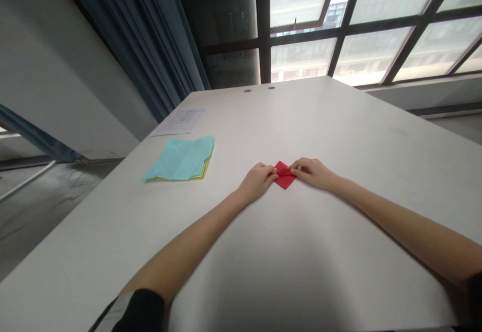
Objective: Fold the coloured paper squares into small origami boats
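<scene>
A small red folded paper (285, 181) lies on the white table in front of me, its outline a diamond with a crease or flap across the middle. My left hand (257, 181) pinches its left corner between thumb and fingers. On the opposite side, my right hand (313, 172) grips the right corner the same way, the wrist close to the table. The fingertips cover both side corners, while the top and bottom points of the paper stay visible.
To the left, a stack of light blue and yellow paper sheets (183, 158) lies on the white table (301, 251). Behind it is a printed sheet (181, 122) near the table's left edge. Two round dark spots sit at the far edge, before the windows.
</scene>
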`<state>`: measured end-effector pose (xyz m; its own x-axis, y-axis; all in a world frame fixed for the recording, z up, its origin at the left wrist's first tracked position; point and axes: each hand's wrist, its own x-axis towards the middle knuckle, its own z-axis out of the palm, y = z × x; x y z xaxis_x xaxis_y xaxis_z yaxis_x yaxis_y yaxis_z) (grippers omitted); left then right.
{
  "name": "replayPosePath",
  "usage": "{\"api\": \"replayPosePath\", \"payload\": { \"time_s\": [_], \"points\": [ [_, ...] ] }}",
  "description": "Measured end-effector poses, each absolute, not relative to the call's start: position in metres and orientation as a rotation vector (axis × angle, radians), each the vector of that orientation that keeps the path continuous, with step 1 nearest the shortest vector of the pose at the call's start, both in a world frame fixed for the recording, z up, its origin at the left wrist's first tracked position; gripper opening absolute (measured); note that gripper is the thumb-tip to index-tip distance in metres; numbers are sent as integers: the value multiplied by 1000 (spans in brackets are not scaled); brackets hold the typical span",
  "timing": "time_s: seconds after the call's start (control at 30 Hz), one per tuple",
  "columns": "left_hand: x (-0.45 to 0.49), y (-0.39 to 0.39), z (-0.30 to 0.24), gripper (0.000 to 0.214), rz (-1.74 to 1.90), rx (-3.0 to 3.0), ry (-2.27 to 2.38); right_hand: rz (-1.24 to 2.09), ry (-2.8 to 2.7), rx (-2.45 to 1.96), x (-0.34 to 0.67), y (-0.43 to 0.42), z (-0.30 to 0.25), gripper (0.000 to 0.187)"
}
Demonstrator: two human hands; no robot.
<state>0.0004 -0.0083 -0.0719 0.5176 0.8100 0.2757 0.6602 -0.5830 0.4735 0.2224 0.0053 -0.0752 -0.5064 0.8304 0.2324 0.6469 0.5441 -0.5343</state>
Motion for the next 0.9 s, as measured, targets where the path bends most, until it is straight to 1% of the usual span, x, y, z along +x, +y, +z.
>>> {"api": "replayPosePath", "payload": {
  "time_s": [0.1, 0.23, 0.3, 0.37, 0.47, 0.57, 0.9],
  "points": [
    [3, -7, -72, 12, 731, 2355, 1252, 560, -2212, -1273, 219, 4, -76, 22],
    [7, -5, -75, 25, 805, 2224, 1231, 579, -2116, -1311, 217, 4, -77, 19],
    [8, -3, -76, 30, 831, 2225, 1221, 609, -2074, -1306, 217, 3, -79, 22],
    [8, -2, -78, 28, 847, 2282, 1201, 622, -2055, -1288, 216, 3, -80, 26],
    [7, -2, -80, 23, 835, 2411, 1172, 501, -2143, -1254, 214, 3, -83, 21],
    [5, -1, -83, 26, 777, 2535, 1196, 352, -2254, -1199, 212, 3, -85, 23],
    [8, -1, -88, 26, 612, 2737, 1368, 193, -2326, -1111, 215, 10, -96, 26]
  ]
}}
